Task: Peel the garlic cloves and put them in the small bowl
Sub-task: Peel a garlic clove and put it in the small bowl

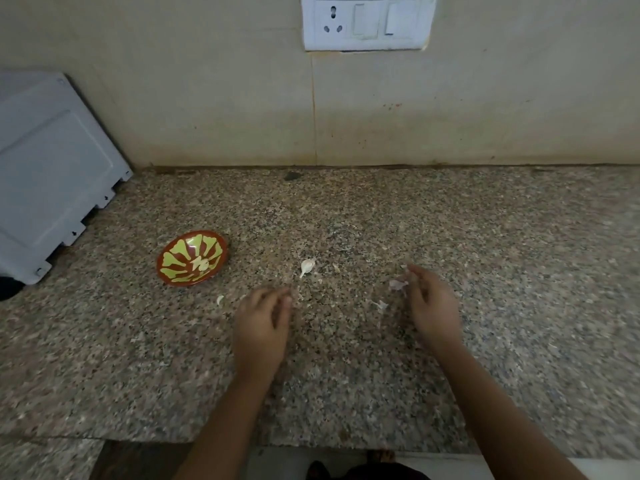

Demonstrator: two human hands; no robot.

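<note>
A small red bowl (166, 268) with a yellow-green flower pattern sits on the granite counter at the left, with pale peeled garlic (201, 264) in its middle. An unpeeled garlic clove (307, 266) lies on the counter between the bowl and my hands. My left hand (263, 320) hovers palm down just in front of that clove, its fingers curled together; whatever is inside them is hidden. My right hand (431, 306) is to the right, with a pale scrap of garlic peel (397, 284) at its thumb and fingertips.
Loose peel scraps lie on the counter (381, 304) and a small white piece (220, 299) lies left of my left hand. A grey appliance (52, 168) stands at the far left. The tiled wall carries a socket plate (367, 22). The counter's front edge (346, 443) is near my body.
</note>
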